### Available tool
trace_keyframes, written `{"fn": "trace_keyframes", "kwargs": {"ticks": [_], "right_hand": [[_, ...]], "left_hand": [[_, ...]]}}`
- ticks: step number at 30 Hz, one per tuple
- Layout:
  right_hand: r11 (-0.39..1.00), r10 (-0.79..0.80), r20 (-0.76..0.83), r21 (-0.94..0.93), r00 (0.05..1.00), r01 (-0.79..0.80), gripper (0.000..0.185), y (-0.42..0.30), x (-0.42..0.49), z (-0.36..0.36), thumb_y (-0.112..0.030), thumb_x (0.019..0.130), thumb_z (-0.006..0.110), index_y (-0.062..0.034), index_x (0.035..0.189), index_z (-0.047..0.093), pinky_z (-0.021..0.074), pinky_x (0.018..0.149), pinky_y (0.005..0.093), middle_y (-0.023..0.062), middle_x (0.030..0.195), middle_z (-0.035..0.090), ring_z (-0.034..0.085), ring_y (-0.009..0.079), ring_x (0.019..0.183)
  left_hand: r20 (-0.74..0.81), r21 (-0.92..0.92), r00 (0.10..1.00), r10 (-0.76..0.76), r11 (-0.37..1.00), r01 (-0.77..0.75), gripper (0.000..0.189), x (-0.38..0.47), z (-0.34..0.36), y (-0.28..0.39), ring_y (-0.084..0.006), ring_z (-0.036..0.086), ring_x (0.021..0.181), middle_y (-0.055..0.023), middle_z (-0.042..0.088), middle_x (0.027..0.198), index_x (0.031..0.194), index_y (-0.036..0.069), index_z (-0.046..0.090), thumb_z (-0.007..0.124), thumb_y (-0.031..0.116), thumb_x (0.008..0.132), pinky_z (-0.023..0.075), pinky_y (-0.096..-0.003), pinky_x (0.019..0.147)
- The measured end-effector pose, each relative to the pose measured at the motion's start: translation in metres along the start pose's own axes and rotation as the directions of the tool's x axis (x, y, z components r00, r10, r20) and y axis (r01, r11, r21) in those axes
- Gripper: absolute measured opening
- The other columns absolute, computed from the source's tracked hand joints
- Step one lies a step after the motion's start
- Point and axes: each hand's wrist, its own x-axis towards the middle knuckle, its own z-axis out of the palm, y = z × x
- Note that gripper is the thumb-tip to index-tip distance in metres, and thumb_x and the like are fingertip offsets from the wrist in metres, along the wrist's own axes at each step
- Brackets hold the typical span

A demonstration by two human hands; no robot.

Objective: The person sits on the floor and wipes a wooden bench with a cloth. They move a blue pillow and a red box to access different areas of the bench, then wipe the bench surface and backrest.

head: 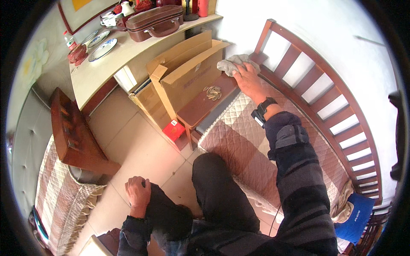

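My right hand, with a black band at the wrist, is pressed on a crumpled grey cloth at the far end of a brown wooden armrest. On that armrest, nearer to me, lies a small pile of what look like seeds or shells. My left hand rests by my left knee, its fingers curled; whether anything is inside them is hidden.
Open cardboard boxes stand beside the armrest, a red box near its front. A quilted cover lies on the slatted wooden bench. Plates and a brown case are on the shelf; a wooden chair stands left.
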Motion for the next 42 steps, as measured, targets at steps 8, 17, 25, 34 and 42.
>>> {"fn": "trace_keyframes", "kwargs": {"ticks": [8,17,25,34,42], "right_hand": [[0.966,0.157,-0.092,0.223,0.983,-0.133,0.052,-0.044,-0.025,-0.011,-0.036,0.11,0.05,0.004,0.14,0.063,0.0348,0.122,0.0508,0.0281,0.151,0.052,0.045,0.0446,0.143],[0.715,0.552,-0.266,0.639,0.79,-0.284,0.042,0.001,-0.044,-0.021,-0.031,0.11,0.051,0.0054,0.12,0.072,0.0537,0.092,0.0478,0.03,0.109,0.074,0.072,0.0426,0.103],[0.703,0.705,-0.322,0.43,0.632,-0.566,0.036,0.07,-0.076,0.026,-0.022,0.106,0.054,0.0101,0.115,0.067,0.0496,0.097,0.0535,0.0325,0.108,0.069,0.064,0.0517,0.105],[0.943,0.27,0.065,-0.219,0.961,-0.25,0.044,0.116,-0.05,0.12,-0.032,0.097,0.063,-0.012,0.137,0.066,0.0435,0.112,0.0607,0.0262,0.148,0.053,0.048,0.0496,0.137],[0.904,0.286,0.059,-0.348,0.957,-0.249,0.032,0.07,-0.061,0.112,-0.026,0.097,0.06,-0.0104,0.117,0.08,0.0455,0.108,0.0588,0.0177,0.14,0.064,0.053,0.0412,0.134]], "left_hand": [[-0.049,-0.042,0.999,0.004,0.999,-0.006,0.017,-0.01,-0.005,-0.005,-0.0317,0.066,0.099,-0.0099,0.071,0.091,0.085,0.006,0.072,0.074,0.023,0.088,0.0478,-0.0461,0.093],[-0.048,-0.049,0.999,-0.011,0.999,0.009,0.018,-0.009,-0.003,-0.005,-0.0317,0.066,0.1,-0.0108,0.071,0.091,0.084,0.006,0.072,0.075,0.023,0.088,0.048,-0.0462,0.095],[0.01,-0.023,1.0,-0.001,1.0,0.001,0.017,0.0,-0.001,0.004,-0.0325,0.066,0.098,-0.0104,0.071,0.09,0.083,0.006,0.071,0.077,0.021,0.087,0.0476,-0.0471,0.093],[0.03,-0.005,1.0,-0.002,1.0,0.002,0.014,0.006,-0.004,0.019,-0.0317,0.066,0.1,-0.0097,0.072,0.094,0.086,0.007,0.071,0.076,0.02,0.088,0.0481,-0.0466,0.095],[0.056,0.0,0.998,0.007,1.0,-0.007,0.015,0.008,-0.002,0.021,-0.0315,0.066,0.101,-0.0097,0.073,0.095,0.087,0.007,0.071,0.076,0.021,0.089,0.0477,-0.0464,0.096]]}}
